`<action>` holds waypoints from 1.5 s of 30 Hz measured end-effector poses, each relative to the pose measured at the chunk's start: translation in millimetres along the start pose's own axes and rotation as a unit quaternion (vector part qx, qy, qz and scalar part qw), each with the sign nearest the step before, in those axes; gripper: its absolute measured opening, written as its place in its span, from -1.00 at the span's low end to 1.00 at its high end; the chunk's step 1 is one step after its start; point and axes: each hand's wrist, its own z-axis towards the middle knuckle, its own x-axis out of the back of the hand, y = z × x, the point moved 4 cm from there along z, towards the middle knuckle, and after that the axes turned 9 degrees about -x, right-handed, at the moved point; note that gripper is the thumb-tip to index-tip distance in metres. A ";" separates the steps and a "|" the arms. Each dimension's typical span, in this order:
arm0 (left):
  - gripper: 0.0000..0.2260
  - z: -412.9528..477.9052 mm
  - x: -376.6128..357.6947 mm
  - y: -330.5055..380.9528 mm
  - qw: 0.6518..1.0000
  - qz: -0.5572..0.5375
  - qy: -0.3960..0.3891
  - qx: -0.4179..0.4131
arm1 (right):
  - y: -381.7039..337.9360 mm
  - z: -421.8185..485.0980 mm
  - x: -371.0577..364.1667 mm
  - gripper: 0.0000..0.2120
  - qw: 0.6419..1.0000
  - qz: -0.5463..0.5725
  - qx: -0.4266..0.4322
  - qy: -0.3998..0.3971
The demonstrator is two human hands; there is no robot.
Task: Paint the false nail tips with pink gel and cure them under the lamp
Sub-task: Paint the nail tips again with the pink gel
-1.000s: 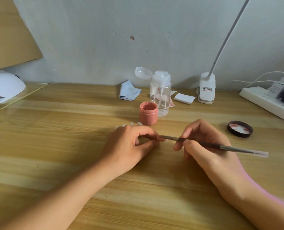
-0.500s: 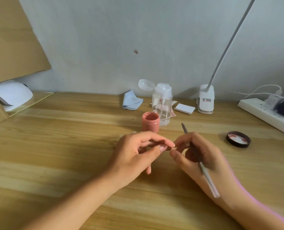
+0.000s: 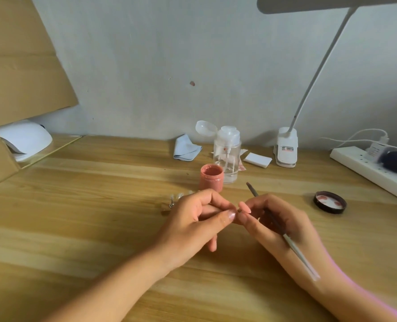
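My left hand [image 3: 192, 224] and my right hand [image 3: 278, 224] meet fingertip to fingertip above the wooden table [image 3: 76, 228]. Between them sits a small pink false nail tip [image 3: 244, 208], pinched at the fingertips; which hand bears it I cannot tell. The right hand also grips a thin brush [image 3: 283, 231], its bristle end pointing up and away toward the open pink gel jar [image 3: 211, 177]. Several clear nail tips on a ring [image 3: 176, 199] lie just behind my left hand. The white curing lamp [image 3: 25, 138] stands at the far left.
The jar's black lid [image 3: 329, 202] lies to the right. Behind the jar are a clear pump bottle [image 3: 227, 154], a blue cloth [image 3: 185, 148], white pads [image 3: 257, 159], a clip desk lamp [image 3: 285, 147] and a power strip [image 3: 373, 170]. Cardboard [image 3: 18, 66] leans at the left.
The brush swung from lying flat toward the left hand to pointing up and away. Both hands lifted slightly and their fingertips came together on the nail tip. The view tilted upward.
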 end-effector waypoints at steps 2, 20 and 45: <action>-0.97 -0.5 -2.2 3.4 0.999 0.032 0.009 -0.020 | -1.1 0.5 0.3 -0.79 1.000 -0.012 0.007 0.012; -0.74 4.2 44.5 -14.6 0.902 0.427 0.017 -0.066 | 13.1 10.9 13.9 -0.79 0.996 -0.085 -0.013 0.038; -0.75 -3.0 11.5 4.0 0.858 0.473 0.019 -0.201 | -3.2 -3.3 3.1 -0.75 0.916 -0.371 0.127 0.088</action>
